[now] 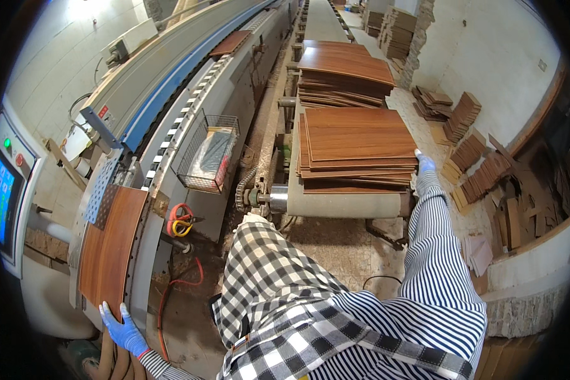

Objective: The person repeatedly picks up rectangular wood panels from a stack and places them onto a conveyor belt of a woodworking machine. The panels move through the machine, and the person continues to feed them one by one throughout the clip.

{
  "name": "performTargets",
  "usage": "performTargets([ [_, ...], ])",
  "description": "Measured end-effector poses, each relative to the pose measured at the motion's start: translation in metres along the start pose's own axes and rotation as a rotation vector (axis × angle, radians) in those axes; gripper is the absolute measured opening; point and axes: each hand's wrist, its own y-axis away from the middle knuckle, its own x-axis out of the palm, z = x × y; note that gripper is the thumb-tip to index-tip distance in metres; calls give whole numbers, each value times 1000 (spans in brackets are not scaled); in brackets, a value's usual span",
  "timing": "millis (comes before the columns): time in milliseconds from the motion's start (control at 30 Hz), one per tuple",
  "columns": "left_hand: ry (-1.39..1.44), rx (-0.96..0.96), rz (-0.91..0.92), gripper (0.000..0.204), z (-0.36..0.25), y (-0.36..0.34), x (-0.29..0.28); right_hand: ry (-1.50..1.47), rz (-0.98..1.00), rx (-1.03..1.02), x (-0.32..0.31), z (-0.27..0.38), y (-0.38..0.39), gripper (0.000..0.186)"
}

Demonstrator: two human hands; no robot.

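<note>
My left hand, in a blue glove with pale fingertips, lies with fingers spread against the near end of a brown wood-grain panel. That panel rests on the machine's side track, its far end beside a perforated metal plate. My right hand, also gloved, is at the right edge of the nearer stack of wood-grain panels. Its fingertips curl on the corner of the upper panels; the sleeve hides part of the hand. The stack sits unevenly on a roller conveyor.
A second panel stack stands farther along the conveyor. Red-and-yellow-handled scissors hang below a wire basket. A lit control screen is at left. Another panel lies far up the track. Board piles line the right floor.
</note>
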Motion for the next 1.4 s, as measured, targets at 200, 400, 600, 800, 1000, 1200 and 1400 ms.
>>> performTargets([
  [200,-9,-12,30,57,-3,-2,-8,-441,-91,10,7,-2,53,47],
  [400,67,93,-36,56,2,3,-10,-1016,227,-64,-16,-29,113,46],
  [600,-69,56,6,59,-6,5,-25,-1009,249,282,-6,-88,117,53],
  [800,166,62,-8,53,23,21,-32,-959,258,367,30,-73,127,63],
  [1000,33,145,-40,50,8,11,-33,-950,258,285,41,-79,115,87],
  [1200,42,222,-72,50,-26,-7,-12,-983,176,287,38,-60,145,85],
  [1400,83,313,-98,57,-67,-35,27,-935,251,186,32,-61,143,72],
])
